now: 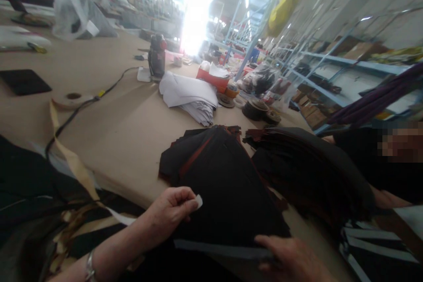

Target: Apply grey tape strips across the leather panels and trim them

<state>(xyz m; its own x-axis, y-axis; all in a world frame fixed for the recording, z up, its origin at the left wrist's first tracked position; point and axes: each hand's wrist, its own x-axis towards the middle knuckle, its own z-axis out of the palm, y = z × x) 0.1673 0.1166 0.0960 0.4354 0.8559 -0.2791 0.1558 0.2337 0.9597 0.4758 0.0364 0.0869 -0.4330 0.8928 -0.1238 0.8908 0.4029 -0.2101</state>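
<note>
Black fabric [228, 198], between your left hand [175, 207], pinching white scrap [198, 202], and right hand [291, 255], grip unclear; likely positioning, steadiness needed.

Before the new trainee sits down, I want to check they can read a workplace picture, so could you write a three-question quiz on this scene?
1. Multiple choice: what is the left hand pinching?
a) a black cable
b) a small white piece
c) a yellow bag

2. True or false: the white sheets lie on the table, beyond the black pieces in front of the person.

3. Fill in: a silver-coloured bracelet is worn on the ____ wrist.

Key: 1. b; 2. true; 3. left.
</note>
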